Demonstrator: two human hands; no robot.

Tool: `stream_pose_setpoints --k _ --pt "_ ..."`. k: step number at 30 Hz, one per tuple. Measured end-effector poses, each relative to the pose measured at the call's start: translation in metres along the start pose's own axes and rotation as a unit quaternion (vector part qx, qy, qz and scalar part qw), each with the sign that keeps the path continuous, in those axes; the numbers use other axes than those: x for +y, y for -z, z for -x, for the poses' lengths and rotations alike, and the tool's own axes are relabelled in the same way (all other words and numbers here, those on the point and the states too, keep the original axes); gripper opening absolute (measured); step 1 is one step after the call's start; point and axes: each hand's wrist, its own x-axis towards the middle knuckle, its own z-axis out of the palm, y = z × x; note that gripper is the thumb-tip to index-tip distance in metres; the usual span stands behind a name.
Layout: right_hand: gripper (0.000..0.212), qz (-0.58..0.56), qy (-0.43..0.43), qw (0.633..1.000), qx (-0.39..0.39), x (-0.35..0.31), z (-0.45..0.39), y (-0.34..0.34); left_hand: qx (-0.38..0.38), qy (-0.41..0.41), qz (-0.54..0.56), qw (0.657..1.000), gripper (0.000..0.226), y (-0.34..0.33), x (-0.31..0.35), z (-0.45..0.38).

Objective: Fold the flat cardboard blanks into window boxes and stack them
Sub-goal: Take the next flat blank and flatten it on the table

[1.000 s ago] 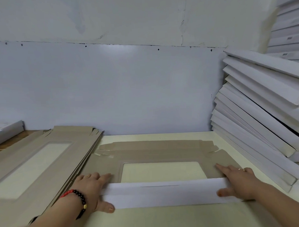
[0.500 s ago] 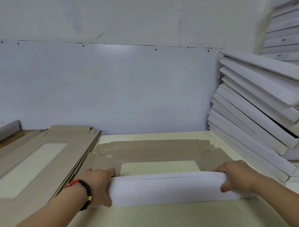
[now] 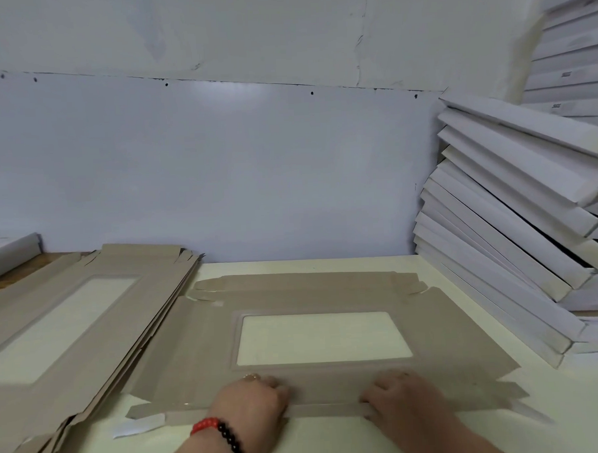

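Note:
One flat brown cardboard blank [image 3: 321,294] with a rectangular window lies on the cream table [image 3: 334,440] in front of me. All its flaps lie flat. My left hand [image 3: 250,404], with a red and black bead bracelet on the wrist, and my right hand [image 3: 406,401] sit side by side on the middle of the blank's near flap, fingers curled over it. The thumbs are hidden. A pile of more flat blanks [image 3: 73,339] lies to the left, and a leaning stack of folded white boxes [image 3: 514,234] stands at the right.
A white wall closes the back of the table. A taller stack of white boxes [image 3: 571,60] rises in the far right corner. One white box [image 3: 7,252] lies at the far left edge. The near left flap tip [image 3: 138,428] shows white.
The near flap, folded up and over with its white side showing, is now down flat again. Both hands have moved from the flap's ends toward its middle.

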Motion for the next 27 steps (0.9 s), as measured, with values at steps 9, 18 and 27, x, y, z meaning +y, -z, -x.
stream_pose_setpoints --k 9,18,27 --pt "0.038 -0.052 -0.015 0.999 0.011 -0.027 -0.021 -0.02 -0.005 0.013 0.027 1.0 0.036 0.009 -0.002 0.001" --pt "0.031 0.013 -0.036 0.996 -0.081 0.013 -0.019 -0.025 0.019 0.077 0.073 0.994 0.037 -0.007 -0.026 -0.011" --pt "0.058 -0.06 -0.023 0.982 -0.177 -0.042 -0.05 -0.058 0.004 0.066 0.103 0.992 0.062 -0.037 0.009 -0.041"
